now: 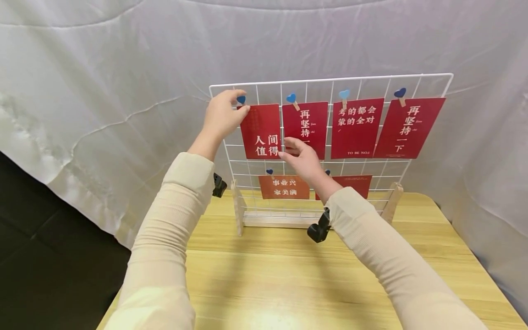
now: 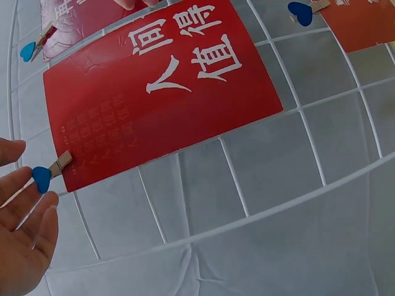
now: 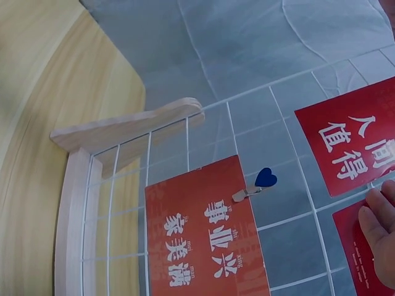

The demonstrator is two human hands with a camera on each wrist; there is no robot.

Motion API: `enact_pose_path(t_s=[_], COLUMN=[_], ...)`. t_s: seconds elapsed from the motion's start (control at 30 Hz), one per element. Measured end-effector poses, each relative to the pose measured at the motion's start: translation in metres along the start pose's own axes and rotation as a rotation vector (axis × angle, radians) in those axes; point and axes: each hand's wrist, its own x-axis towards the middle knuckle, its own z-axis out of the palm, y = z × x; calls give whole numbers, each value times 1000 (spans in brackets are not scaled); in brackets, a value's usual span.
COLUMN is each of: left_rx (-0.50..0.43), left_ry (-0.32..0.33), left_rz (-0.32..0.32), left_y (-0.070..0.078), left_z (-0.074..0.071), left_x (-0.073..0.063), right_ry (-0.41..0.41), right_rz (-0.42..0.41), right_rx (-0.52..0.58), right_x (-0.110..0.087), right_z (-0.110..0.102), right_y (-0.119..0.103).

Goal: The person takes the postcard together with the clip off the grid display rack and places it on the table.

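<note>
A red card with white characters [image 1: 260,130] hangs at the upper left of a white wire grid [image 1: 334,80]. A wooden clip with a blue heart [image 2: 42,179] is fastened on this card's top edge. My left hand [image 1: 223,114] is at that clip; in the left wrist view its thumb stands apart from the clip and the fingers are spread around the heart. My right hand [image 1: 304,159] is by the card's lower right corner, in front of a second red card [image 1: 315,119]. In the right wrist view its fingers [image 3: 373,225] lie by the gap between these two cards; contact is hard to tell.
Two more red cards [image 1: 357,130] hang by heart clips to the right. Lower down hang an orange card [image 1: 284,187] and another red card [image 1: 354,183], partly hidden by my right arm. Wooden feet [image 1: 238,208] support the grid on a wooden table [image 1: 264,275]. A pale curtain [image 1: 123,68] hangs behind.
</note>
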Motion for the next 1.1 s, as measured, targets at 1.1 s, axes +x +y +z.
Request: enact_pose_path(t_s=[1.1], left_rx=[-379], left_ry=[192], left_rz=[1], left_y=[-17], left_z=[15], left_x=[26], right_ry=[119], right_rz=[42], right_rx=[143], right_x=[19], right_z=[22], right_y=[-5])
